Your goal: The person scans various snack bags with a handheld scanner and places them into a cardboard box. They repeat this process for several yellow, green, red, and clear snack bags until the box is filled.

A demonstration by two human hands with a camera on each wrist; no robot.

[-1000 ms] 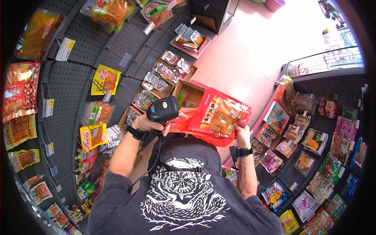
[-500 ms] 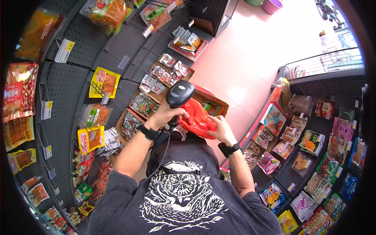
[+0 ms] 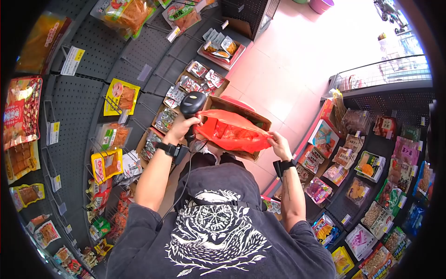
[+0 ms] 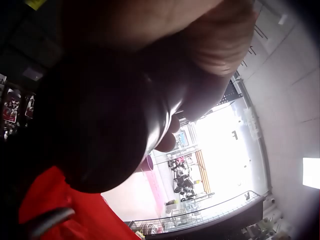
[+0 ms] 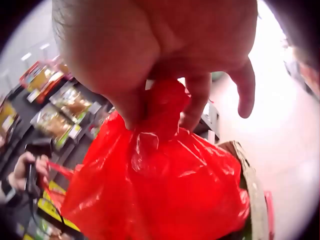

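Note:
In my left hand (image 3: 179,129) is a black handheld barcode scanner (image 3: 193,103), its cable running down beside the arm. The same hand grips one side of a red plastic bag (image 3: 232,131). My right hand (image 3: 279,145) pinches the bag's other side, so its mouth is spread wide between both hands. Seen from the right wrist, thumb and fingers close around the gathered bag (image 5: 165,185), one finger sticking out. Dark and near, the scanner (image 4: 105,115) fills much of the left wrist view. The bag's contents are hidden by its red film.
A cardboard box (image 3: 260,122) stands just beyond the bag. Shelves of packaged snacks line both sides, with small boxes of sachets (image 3: 204,76) at the left and packets (image 3: 371,166) at the right. A purple bucket (image 3: 321,5) sits on the pink floor (image 3: 265,65).
A red snack packet held in the right hand a second ago has gone from sight. The hands came together at the bag, then drew apart, stretching its mouth. The scanner moved slightly left.

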